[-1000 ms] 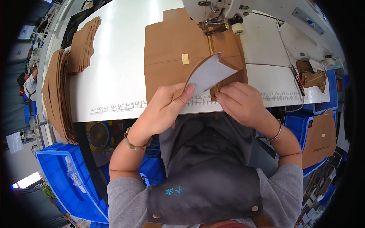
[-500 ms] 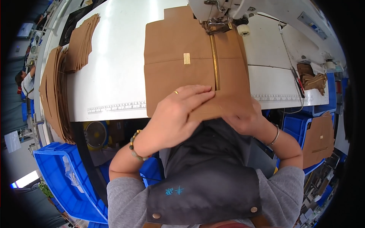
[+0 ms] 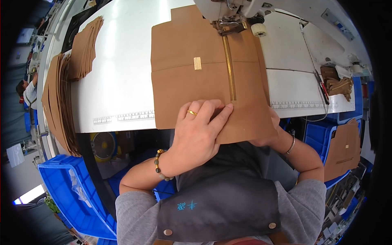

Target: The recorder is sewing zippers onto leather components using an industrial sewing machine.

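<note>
A brown leather-like panel (image 3: 179, 90) lies under the sewing machine head (image 3: 228, 24), its near end hanging over the table's front edge. A brass-toothed zipper (image 3: 229, 69) runs lengthwise along it, and a small pale strip (image 3: 197, 63) sits to the zipper's left. My left hand (image 3: 198, 132) is on top of the panel, fingers bent and closed on the material at the zipper's near end. Beneath the panel's near right edge is my right hand (image 3: 265, 138); the panel hides its fingers.
Stacks of brown pieces (image 3: 61, 102) stand at the table's left end. Blue bins (image 3: 75, 192) flank me, one on the right with a brown panel (image 3: 343, 149) against it. Red-handled snips (image 3: 324, 92) and brown scraps (image 3: 339, 85) lie at the right.
The panel has shifted slightly left and towards me, and its near end now lies flatter and reaches lower. My left hand has drawn back, its fingers more bent. My right hand sits further under the edge.
</note>
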`<state>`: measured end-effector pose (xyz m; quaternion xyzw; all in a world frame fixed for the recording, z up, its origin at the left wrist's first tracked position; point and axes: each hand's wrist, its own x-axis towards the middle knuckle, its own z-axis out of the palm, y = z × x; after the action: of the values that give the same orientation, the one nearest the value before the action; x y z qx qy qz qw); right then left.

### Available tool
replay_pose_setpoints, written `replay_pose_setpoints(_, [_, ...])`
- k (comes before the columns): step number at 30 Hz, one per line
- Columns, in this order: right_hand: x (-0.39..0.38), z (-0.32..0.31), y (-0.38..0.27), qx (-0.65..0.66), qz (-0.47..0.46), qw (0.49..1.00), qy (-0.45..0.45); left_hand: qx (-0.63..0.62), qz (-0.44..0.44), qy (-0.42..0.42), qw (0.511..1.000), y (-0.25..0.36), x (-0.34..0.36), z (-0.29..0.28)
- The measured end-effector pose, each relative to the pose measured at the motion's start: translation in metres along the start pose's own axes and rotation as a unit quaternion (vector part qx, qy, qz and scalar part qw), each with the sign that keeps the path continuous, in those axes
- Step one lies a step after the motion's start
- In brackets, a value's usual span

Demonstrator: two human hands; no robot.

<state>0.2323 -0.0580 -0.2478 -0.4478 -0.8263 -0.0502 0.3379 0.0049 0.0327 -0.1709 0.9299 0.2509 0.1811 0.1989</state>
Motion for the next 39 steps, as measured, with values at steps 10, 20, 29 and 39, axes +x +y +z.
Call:
replay_pose_setpoints(10, [0.004, -0.002, 0.000, -0.015, -0.016, 1.000, 0.007, 0.009, -0.003, -0.035, 0.999, -0.001, 0.006, -0.006])
replay_pose_setpoints(20, [-0.002, -0.005, -0.002, -0.006, -0.006, 1.000, 0.027, 0.048, 0.025, -0.048, 0.997, 0.000, 0.009, -0.011])
replay_pose_setpoints(29, [0.016, -0.081, 0.021, -0.027, 0.136, 0.989, 0.046, 0.061, 0.052, -0.074, 0.994, 0.000, 0.005, -0.011])
replay_pose_setpoints(39, [0.053, -0.033, 0.000, 0.046, 0.075, 0.995, -0.045, 0.103, 0.072, -0.010, 0.992, -0.010, 0.005, 0.005])
